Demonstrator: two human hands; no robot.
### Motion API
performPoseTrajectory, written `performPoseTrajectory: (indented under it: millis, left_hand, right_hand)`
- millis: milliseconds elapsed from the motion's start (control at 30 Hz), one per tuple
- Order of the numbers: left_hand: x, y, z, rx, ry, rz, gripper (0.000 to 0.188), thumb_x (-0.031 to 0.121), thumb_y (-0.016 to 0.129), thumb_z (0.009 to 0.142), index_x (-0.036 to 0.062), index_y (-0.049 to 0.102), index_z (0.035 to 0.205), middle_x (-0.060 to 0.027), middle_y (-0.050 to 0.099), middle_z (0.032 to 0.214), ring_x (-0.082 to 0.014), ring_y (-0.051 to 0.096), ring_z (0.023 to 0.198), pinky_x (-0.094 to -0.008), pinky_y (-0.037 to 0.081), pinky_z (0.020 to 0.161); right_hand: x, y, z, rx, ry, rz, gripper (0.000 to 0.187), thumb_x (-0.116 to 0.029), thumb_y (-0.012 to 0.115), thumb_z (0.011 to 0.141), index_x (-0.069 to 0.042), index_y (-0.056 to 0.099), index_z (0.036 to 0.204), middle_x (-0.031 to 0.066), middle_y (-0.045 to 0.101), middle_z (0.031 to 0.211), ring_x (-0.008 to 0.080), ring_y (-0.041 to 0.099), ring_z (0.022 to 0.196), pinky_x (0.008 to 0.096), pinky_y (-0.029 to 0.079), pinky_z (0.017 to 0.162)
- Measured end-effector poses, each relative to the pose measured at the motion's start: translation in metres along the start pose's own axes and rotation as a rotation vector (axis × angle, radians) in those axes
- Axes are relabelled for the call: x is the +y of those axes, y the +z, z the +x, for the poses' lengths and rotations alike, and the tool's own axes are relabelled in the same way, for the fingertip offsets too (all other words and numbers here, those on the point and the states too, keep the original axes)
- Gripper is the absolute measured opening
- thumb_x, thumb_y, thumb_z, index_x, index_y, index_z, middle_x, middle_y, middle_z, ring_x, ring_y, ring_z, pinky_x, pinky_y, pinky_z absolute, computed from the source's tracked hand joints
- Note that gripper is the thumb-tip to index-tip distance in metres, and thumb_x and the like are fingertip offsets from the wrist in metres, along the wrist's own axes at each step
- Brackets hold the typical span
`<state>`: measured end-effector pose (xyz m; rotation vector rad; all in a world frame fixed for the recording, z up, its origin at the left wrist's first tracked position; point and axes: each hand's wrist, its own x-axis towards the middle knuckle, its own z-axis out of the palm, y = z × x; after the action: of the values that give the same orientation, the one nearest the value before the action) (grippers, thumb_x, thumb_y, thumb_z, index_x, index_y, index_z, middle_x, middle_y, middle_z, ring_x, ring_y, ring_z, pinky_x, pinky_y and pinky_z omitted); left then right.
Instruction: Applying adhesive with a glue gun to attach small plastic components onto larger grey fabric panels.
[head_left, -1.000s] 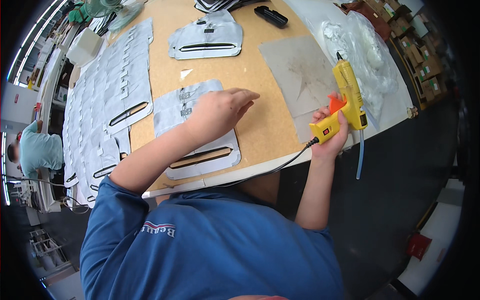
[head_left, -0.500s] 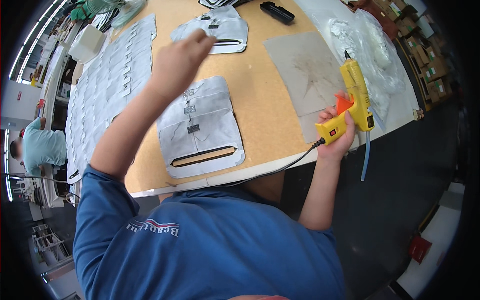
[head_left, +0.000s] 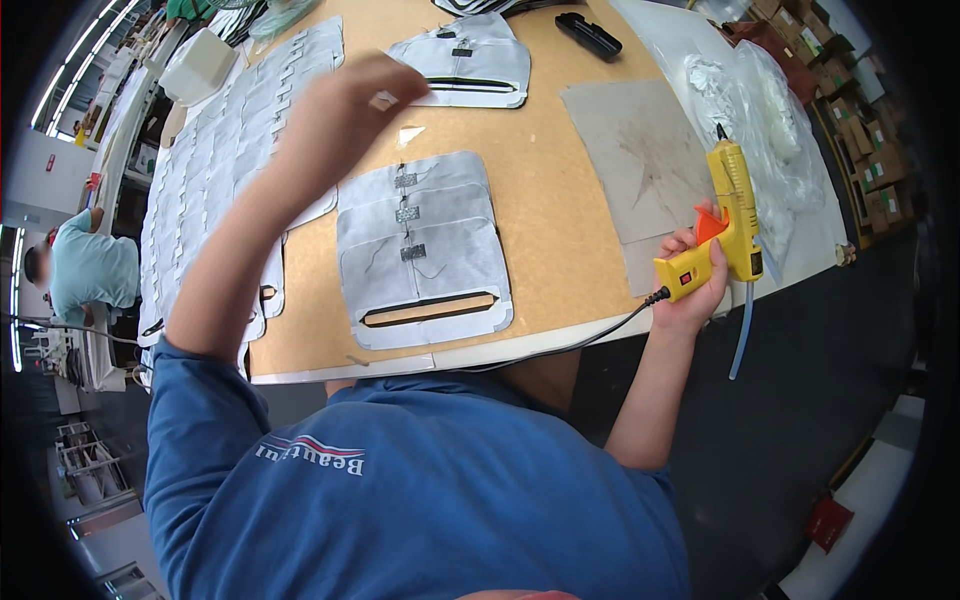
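My left hand (head_left: 352, 100) is raised over the table beyond the nearest panel, its fingers pinched together and a little blurred. A small whitish bit shows at the fingers, too small to name. Below it lies a grey-white fabric panel (head_left: 375, 262) with a black-edged slot, several small dark patches down its middle and loose threads. My right hand (head_left: 692, 290) grips a yellow hot glue gun (head_left: 738, 205) by its handle, nozzle pointing away from me. The fingers lie by its orange trigger (head_left: 709, 222). A translucent glue stick (head_left: 742, 335) hangs from its rear.
Another panel (head_left: 490, 70) lies farther back, and overlapping rows of panels (head_left: 215, 150) cover the left side. A stained grey sheet (head_left: 630, 150), a black case (head_left: 588, 36) and plastic bags (head_left: 765, 110) are at right. The gun's cord (head_left: 560, 352) runs along the front edge. A person (head_left: 92, 265) works at far left.
My left hand has shifted away and to the left relative to the panel, uncovering its far end and a small white piece there. The glue gun stays in my right hand. The whole view has shifted slightly.
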<state>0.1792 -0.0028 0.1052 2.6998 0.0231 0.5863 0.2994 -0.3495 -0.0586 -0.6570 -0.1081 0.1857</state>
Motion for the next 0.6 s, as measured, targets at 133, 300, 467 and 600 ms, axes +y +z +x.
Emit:
performPoseTrajectory:
  millis: [133,300,467,600]
  left_hand:
    - [0.008,0.08,-0.018,-0.256,0.088,0.089,0.02,0.022,0.068,0.089,0.0127,0.067,0.107,-0.0043,0.064,0.108,-0.0264,0.067,0.08,-0.0369,0.055,0.071]
    - [0.003,0.142,-0.007,-0.302,0.141,0.137,0.019,0.02,0.066,0.088,0.0088,0.065,0.104,-0.0042,0.062,0.103,-0.0262,0.067,0.077,-0.0365,0.055,0.065]
    - [0.009,0.151,0.001,-0.346,0.176,0.28,0.012,0.017,0.064,0.088,0.008,0.061,0.096,-0.0051,0.06,0.096,-0.0265,0.066,0.073,-0.0365,0.053,0.059]
    - [0.004,0.144,0.011,-0.275,0.082,0.025,0.011,0.013,0.061,0.085,0.0057,0.057,0.092,-0.0106,0.062,0.092,-0.0304,0.065,0.078,-0.0405,0.053,0.068]
  right_hand:
    - [0.001,0.01,0.0,-0.028,0.02,0.067,0.047,-0.014,0.054,0.093,-0.005,0.042,0.138,0.0074,0.051,0.134,0.0108,0.053,0.082,0.026,0.047,0.075]
    - [0.001,0.01,-0.001,-0.022,0.029,0.06,0.047,-0.014,0.054,0.093,-0.006,0.042,0.138,0.0072,0.051,0.134,0.0107,0.053,0.082,0.0264,0.047,0.076]
    - [-0.001,0.004,-0.001,-0.014,0.027,0.051,0.051,-0.017,0.053,0.093,-0.007,0.04,0.141,0.0079,0.052,0.135,0.0107,0.054,0.081,0.0315,0.049,0.077]
    - [-0.001,0.008,0.001,-0.048,0.026,0.062,0.05,-0.016,0.054,0.093,-0.007,0.04,0.14,0.0075,0.051,0.134,0.0103,0.053,0.081,0.0289,0.048,0.076]
